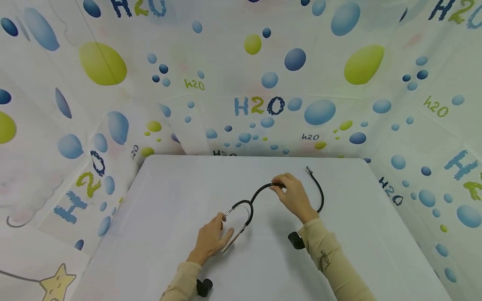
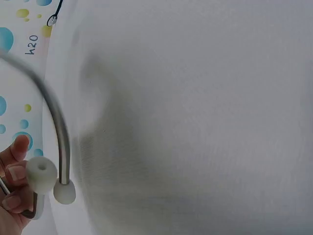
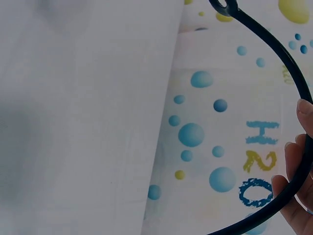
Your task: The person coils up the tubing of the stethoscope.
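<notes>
A black stethoscope (image 1: pixel 251 203) is stretched between my two hands over the white table. My left hand (image 1: pixel 211 235) grips one metal ear tube near its end. In the left wrist view, curled fingers (image 2: pixel 17 172) hold that tube beside a pale ear tip (image 2: pixel 41 174), while the other ear tube (image 2: pixel 64 147) arcs past. Farther along, my right hand (image 1: pixel 295 197) pinches the black tubing. The right wrist view shows the tubing (image 3: pixel 276 46) bending through the thumb and fingers (image 3: pixel 292 159). Beyond the right hand, the tubing curves back to the small metal chest piece (image 1: pixel 309 170).
The white tabletop (image 1: pixel 169 188) spreads beneath both hands. Behind it and along the sides hangs a white sheet (image 1: pixel 226 54) printed with blue and green drops and H2O lettering. Black wrist-worn pieces (image 1: pixel 296 241) show beside the tan sleeves (image 1: pixel 335 263).
</notes>
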Action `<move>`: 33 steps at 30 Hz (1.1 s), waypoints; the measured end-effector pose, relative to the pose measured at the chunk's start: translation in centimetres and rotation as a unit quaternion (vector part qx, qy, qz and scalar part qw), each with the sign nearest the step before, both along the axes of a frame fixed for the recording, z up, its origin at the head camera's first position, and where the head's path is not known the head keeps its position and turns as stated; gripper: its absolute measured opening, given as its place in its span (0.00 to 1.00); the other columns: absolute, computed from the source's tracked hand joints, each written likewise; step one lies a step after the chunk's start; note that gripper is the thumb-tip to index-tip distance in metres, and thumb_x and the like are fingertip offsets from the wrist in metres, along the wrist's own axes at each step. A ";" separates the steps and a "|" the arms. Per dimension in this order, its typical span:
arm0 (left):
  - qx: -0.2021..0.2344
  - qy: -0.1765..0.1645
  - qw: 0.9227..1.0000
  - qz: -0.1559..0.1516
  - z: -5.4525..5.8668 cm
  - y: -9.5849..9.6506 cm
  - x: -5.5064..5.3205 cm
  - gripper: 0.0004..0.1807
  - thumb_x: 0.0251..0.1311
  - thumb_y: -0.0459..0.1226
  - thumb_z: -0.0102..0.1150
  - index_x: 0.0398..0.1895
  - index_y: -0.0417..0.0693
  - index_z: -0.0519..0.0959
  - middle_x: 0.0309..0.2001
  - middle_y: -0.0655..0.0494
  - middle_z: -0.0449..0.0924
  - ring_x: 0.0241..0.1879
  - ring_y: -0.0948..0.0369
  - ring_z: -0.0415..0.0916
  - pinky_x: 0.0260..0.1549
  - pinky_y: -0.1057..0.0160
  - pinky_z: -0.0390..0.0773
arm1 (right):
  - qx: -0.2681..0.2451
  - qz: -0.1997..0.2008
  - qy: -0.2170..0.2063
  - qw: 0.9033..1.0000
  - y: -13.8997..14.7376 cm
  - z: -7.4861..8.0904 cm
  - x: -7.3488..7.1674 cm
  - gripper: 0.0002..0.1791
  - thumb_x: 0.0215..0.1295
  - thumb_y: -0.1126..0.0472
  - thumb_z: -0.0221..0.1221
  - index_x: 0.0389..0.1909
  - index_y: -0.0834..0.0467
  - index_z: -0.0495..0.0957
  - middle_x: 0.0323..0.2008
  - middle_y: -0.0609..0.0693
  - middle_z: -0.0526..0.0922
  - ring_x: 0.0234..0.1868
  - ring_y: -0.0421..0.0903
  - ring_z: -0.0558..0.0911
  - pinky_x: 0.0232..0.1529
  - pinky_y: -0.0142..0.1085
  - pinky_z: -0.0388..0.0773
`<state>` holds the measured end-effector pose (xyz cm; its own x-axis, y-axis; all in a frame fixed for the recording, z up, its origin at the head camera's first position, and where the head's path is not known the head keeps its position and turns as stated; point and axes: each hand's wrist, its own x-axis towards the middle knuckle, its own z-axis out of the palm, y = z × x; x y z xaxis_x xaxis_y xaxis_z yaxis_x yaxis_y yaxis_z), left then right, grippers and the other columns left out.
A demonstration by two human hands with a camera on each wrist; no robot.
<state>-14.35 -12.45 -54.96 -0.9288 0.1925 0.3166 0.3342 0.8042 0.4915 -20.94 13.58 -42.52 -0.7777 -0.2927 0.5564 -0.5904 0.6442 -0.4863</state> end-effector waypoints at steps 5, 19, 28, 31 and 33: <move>-0.033 -0.009 0.999 0.003 0.5 0.0 0.4 0.46 0.37 0.72 0.59 0.49 0.46 0.69 0.31 0.53 0.77 0.20 0.63 0.68 0.17 0.66 0.67 | 0.000 0.004 0.007 1.000 -0.1 0.1 0.1 0.07 0.54 0.68 0.66 0.33 0.64 0.79 0.32 0.54 0.78 0.32 0.47 0.80 0.34 0.37 0.77; 0.048 0.020 0.999 0.016 1.6 -0.4 0.3 0.24 0.37 0.41 0.76 0.31 0.46 0.69 0.19 0.65 0.67 0.18 0.69 0.59 0.18 0.70 0.62 | 0.013 -0.012 -0.031 0.999 1.0 -0.2 0.1 0.07 0.53 0.68 0.67 0.33 0.63 0.80 0.31 0.54 0.79 0.31 0.48 0.79 0.33 0.42 0.77; 0.149 -0.021 0.988 0.033 3.3 -0.5 0.2 0.23 0.38 0.38 0.76 0.24 0.43 0.67 0.15 0.62 0.69 0.13 0.71 0.64 0.14 0.70 0.66 | 0.025 0.024 -0.073 0.997 1.3 -1.1 0.4 0.07 0.57 0.72 0.62 0.37 0.66 0.82 0.34 0.56 0.83 0.33 0.48 0.81 0.34 0.38 0.78; 0.201 -0.084 0.975 0.036 3.7 -0.7 0.2 0.23 0.39 0.37 0.76 0.24 0.40 0.66 0.14 0.58 0.71 0.08 0.68 0.67 0.10 0.69 0.68 | 0.037 0.038 -0.092 0.994 0.9 -1.6 0.9 0.08 0.58 0.73 0.60 0.39 0.67 0.82 0.34 0.57 0.83 0.32 0.46 0.80 0.31 0.35 0.77; 0.219 -0.113 0.968 0.042 3.9 -0.8 0.2 0.24 0.39 0.38 0.76 0.26 0.39 0.67 0.14 0.58 0.72 0.08 0.67 0.68 0.09 0.67 0.69 | 0.046 0.039 -0.098 0.993 0.5 -1.8 1.4 0.08 0.59 0.72 0.60 0.39 0.68 0.82 0.33 0.57 0.82 0.30 0.45 0.79 0.29 0.33 0.76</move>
<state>-14.12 -13.23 -51.10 -0.9905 0.0077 0.1371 0.1210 0.5219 0.8444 -19.59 14.08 -44.35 -0.8413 -0.3983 0.3655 -0.5401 0.6474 -0.5377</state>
